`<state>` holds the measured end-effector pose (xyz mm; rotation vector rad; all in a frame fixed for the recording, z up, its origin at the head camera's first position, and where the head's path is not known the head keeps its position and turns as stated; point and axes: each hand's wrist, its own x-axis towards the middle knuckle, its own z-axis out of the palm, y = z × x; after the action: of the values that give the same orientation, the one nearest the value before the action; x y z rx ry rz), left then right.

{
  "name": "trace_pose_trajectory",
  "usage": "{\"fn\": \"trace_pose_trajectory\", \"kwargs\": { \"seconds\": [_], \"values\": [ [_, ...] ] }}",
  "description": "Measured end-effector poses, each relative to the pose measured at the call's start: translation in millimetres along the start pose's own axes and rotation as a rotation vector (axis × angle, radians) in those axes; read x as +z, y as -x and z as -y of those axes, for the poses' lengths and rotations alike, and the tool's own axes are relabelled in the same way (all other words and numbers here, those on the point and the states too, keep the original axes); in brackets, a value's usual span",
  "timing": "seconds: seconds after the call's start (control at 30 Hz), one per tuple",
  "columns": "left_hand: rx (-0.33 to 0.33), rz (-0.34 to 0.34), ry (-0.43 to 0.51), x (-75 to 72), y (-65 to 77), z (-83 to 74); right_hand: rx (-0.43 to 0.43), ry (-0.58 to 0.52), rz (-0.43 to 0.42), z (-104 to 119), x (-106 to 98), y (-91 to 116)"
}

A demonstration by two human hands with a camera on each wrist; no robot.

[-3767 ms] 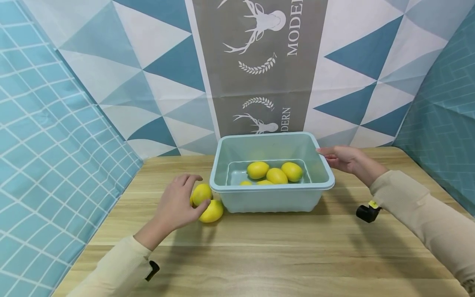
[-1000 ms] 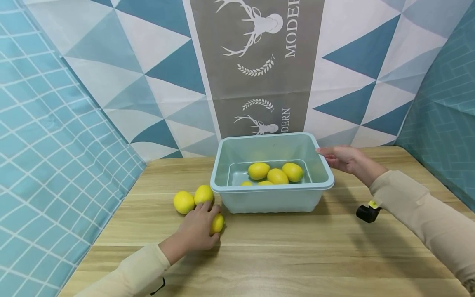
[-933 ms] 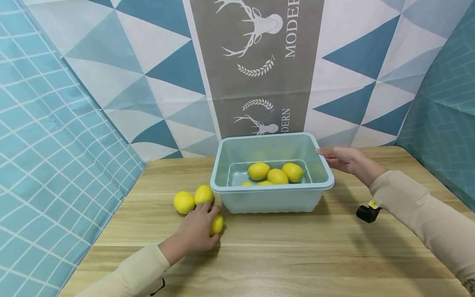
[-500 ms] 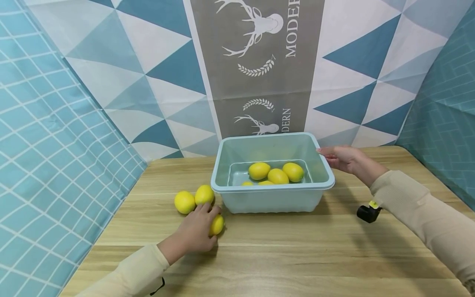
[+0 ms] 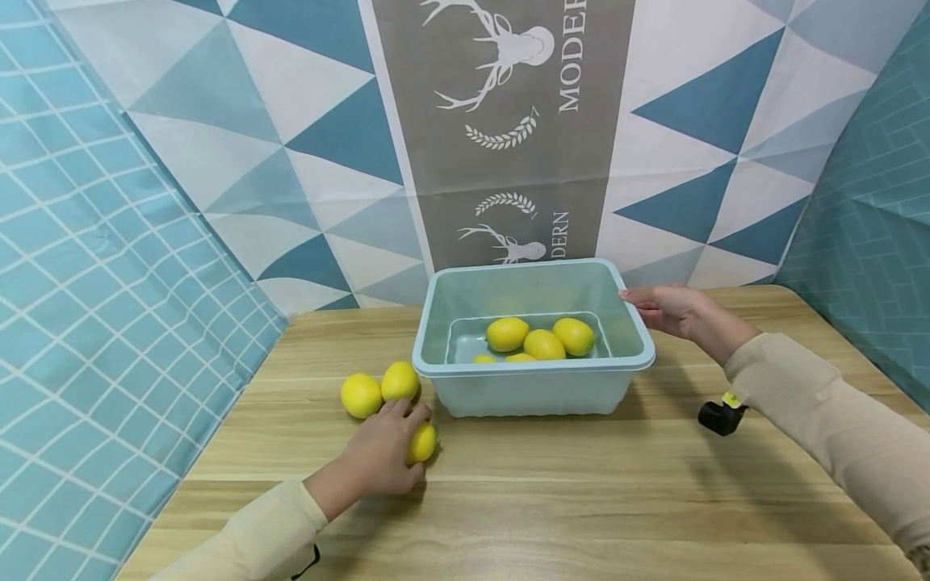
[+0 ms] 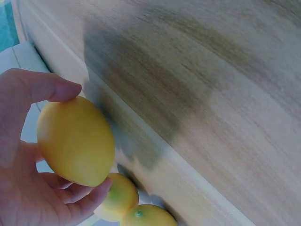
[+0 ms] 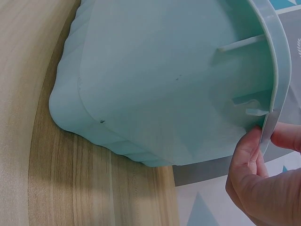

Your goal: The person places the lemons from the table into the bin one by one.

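My left hand grips a yellow lemon between thumb and fingers, just in front of the box's left corner. In the left wrist view the thumb lies on one end of this lemon and the fingertips are at the other. Two more lemons, one at the left and one nearer the box, lie on the table behind the hand. The pale blue plastic box holds several lemons, some partly hidden by its front wall. My right hand pinches the box's right rim.
The wooden table runs up to a patterned backdrop just behind the box. Blue grid cloth borders the left side, and a teal cloth the right.
Since the oldest frame my left hand has come down and taken hold of the front lemon. Over the last second this lemon has shifted very slightly left. The right hand stays on the rim.
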<state>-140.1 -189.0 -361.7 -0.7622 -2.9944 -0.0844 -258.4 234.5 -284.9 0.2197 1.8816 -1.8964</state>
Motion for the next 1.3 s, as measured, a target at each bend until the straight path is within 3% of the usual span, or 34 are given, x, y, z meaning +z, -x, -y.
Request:
{"fn": "trace_pose_trajectory", "kwargs": {
  "seconds": [0.53, 1.3],
  "values": [
    [0.032, -0.026, -0.029, -9.3, 1.3, -4.3, 0.003, 0.005, -0.008, 0.7, 0.6, 0.5],
    [0.153, -0.088, -0.078, -27.9, 7.8, -20.6, 0.013, 0.009, -0.018, 1.1, 0.5, 1.9]
  ]
}}
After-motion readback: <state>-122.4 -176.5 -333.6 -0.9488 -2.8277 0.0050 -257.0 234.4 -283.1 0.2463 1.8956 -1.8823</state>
